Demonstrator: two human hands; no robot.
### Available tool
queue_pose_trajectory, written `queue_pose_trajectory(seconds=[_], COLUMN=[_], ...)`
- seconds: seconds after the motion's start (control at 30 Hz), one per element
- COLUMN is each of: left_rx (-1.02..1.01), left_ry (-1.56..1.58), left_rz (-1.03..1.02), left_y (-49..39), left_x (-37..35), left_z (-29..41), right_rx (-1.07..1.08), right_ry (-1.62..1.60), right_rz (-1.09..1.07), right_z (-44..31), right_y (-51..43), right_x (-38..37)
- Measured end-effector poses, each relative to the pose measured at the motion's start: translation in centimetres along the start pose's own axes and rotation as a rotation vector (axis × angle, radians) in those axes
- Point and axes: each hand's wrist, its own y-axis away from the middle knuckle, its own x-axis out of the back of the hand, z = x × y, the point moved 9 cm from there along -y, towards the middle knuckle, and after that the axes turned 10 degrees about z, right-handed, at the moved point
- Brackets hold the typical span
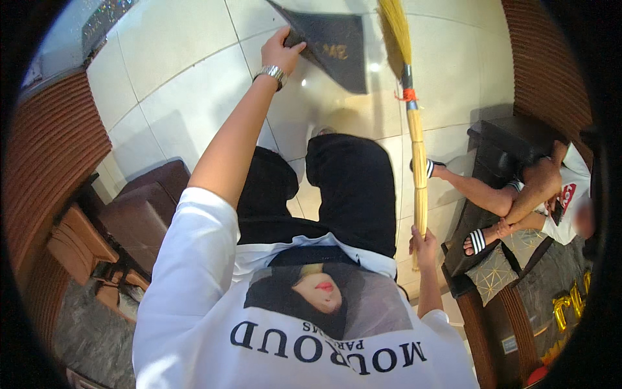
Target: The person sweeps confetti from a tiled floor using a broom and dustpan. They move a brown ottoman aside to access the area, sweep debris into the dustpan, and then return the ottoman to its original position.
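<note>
My left hand [283,52], with a metal watch on its wrist, grips the edge of a dark doormat [347,70]. That edge is raised and folded over, and yellowish lettering shows on the mat's face. In my right hand [423,248] is the straw handle of a broom [418,160], held near its lower end in the picture. The broom points away from me, with its yellow bristles [397,24] at the top of the view, right of the mat. A red tie wraps the dark band below the bristles.
Pale floor tiles [180,92] lie beneath me. A person [515,194] in striped slides sits on a dark sofa [481,165] at the right, near patterned cushions [493,274]. At the left stand a brown upholstered seat [141,214] and a ribbed brown wall [58,146].
</note>
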Motion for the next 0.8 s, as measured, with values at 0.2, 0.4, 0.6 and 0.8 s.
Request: queue_pose_trajectory(seconds=[0.2, 0.4, 0.6, 0.8], left_rx=[-0.035, -0.204, -0.219, -0.103], left_ry=[-0.115, 0.175, -0.043, -0.393], left_rz=[-0.01, 0.221, 0.401, 0.721], left_y=[-1.3, 1.2, 5.8, 8.7], left_x=[7.9, 18.1, 26.9, 33.4], left_z=[11.8, 24.1, 28.4, 30.4], right_rx=[-0.17, -0.17, -0.069, -0.18], right_ry=[-0.1, -0.157, -0.049, -0.187], right_rz=[-0.187, -0.239, -0.289, -0.525], right_z=[-5.3, -10.0, -13.6, -14.7], right_y=[8.6, 15.2, 16.1, 16.7], right_x=[4.2, 9.0, 11.1, 10.0])
